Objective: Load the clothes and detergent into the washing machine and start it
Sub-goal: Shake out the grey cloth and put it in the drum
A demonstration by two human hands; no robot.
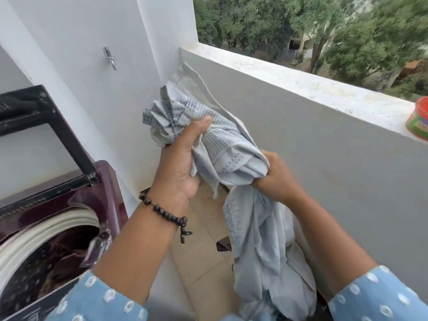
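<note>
Both hands grip a pale patterned cloth beside the washing machine.

Two bare forearms, rising from the lower edge of the frame. Light blue sleeves at lower left and lower right, pushed up short of the wrists, dotted with small white embroidered motifs of oval shape. Round the wrist at centre left, a bracelet of dark round beads on a cord, ending in a short knotted tail. No rings visible on either hand.
</note>
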